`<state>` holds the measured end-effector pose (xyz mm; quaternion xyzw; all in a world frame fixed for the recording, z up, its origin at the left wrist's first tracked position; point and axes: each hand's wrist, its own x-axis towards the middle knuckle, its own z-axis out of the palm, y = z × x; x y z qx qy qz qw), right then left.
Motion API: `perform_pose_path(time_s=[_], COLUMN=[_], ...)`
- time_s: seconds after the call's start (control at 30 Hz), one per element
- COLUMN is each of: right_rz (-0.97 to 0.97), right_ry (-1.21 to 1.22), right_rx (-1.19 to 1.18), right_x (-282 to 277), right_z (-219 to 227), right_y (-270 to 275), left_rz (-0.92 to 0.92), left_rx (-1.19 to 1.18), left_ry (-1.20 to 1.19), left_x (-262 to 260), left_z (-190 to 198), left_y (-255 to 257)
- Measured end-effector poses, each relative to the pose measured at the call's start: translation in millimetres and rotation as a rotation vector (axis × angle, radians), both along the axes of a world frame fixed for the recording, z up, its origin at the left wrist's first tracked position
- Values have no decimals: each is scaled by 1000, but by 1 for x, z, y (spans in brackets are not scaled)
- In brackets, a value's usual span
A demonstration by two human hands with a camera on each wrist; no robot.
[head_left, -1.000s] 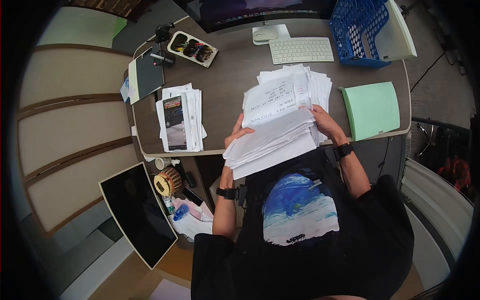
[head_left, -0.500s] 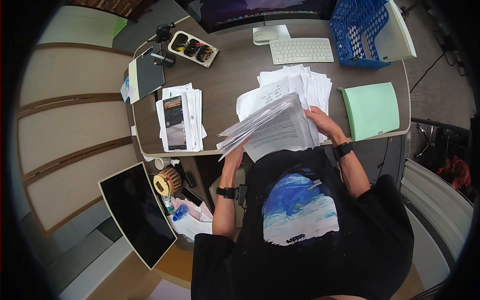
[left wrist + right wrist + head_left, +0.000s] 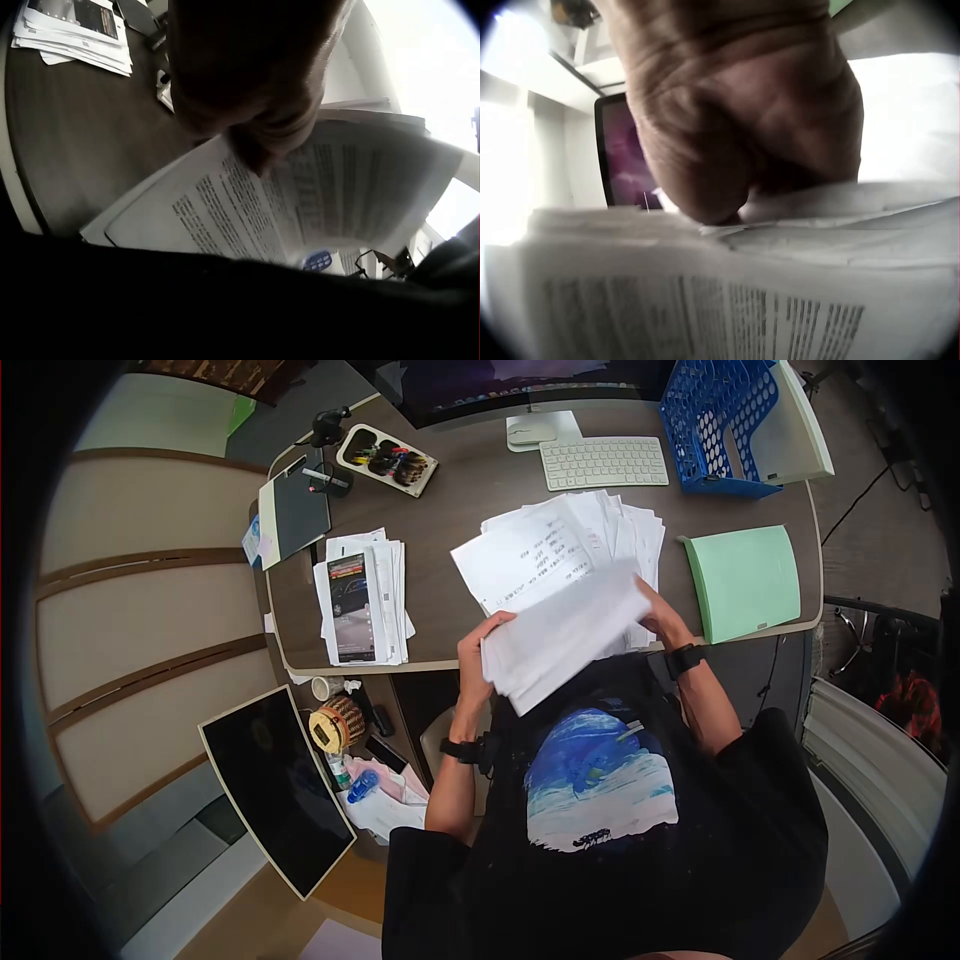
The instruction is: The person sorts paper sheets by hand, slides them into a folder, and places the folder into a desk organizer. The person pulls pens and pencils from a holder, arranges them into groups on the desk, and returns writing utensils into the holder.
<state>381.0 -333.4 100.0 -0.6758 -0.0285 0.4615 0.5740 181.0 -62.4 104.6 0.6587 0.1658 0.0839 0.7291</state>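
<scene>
Both hands hold a bundle of white paper sheets [image 3: 565,635] in front of the black shirt. My left hand [image 3: 475,660] grips its left edge, thumb on top. At the right edge my right hand [image 3: 662,618] grips the bundle, its fingers partly hidden by the paper. Beyond the bundle a handwritten sheet [image 3: 535,555] slants over a loose paper pile [image 3: 630,530] on the desk. Printed text shows on the underside sheets [image 3: 217,217] in the left wrist view. In the right wrist view, printed lines cover the near page [image 3: 705,307], below the palm.
Another paper stack [image 3: 390,600] lies at the left of the desk, with a phone-like picture on top. A green folder [image 3: 745,580] is on the right. Behind are a keyboard [image 3: 605,462], a blue file rack [image 3: 715,470] and a pen tray [image 3: 390,460].
The bundle tipped up, showing its printed side, then came down with a blank side upward. The handwritten sheet beyond it now reaches farther left. Both hands kept hold of the papers.
</scene>
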Motion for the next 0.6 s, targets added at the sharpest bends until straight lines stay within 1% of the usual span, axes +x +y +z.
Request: perform_pose_path(time_s=[0.03,0.07,0.13,0.17,0.2,0.27,0.33,0.4,0.5,0.53,0.6], right_rz=[-25,-27,-45,-74,-73,-60,-61,-67,-68,-95,-123], right_ry=[-193,-190,60,80,80,96,98,100,134,157,180], right_rx=[51,48,75,136,136,169,196,222,234,263,291], right_x=[-3,-2,1,0,0,-2,-4,-4,-4,-4,-3], right_z=[-15,-15,-16,-13,-11,-5,1,3,4,4,3], right_y=[-5,-7,-7,-7,-7,-6,-3,-2,0,0,-1], left_rz=[9,7,122,122,122,204,181,230,238,237,191], left_rx=[55,52,-18,27,27,-131,-117,-110,-116,-115,-152], left_ry=[5,7,60,177,177,94,113,50,42,42,75], left_x=[-1,1,4,7,9,11,11,15,16,16,13], left_z=[-3,0,4,5,-1,-14,-18,-13,-10,-9,-11], left_y=[-2,-6,-10,-7,-6,-7,-3,-4,-4,-3,0])
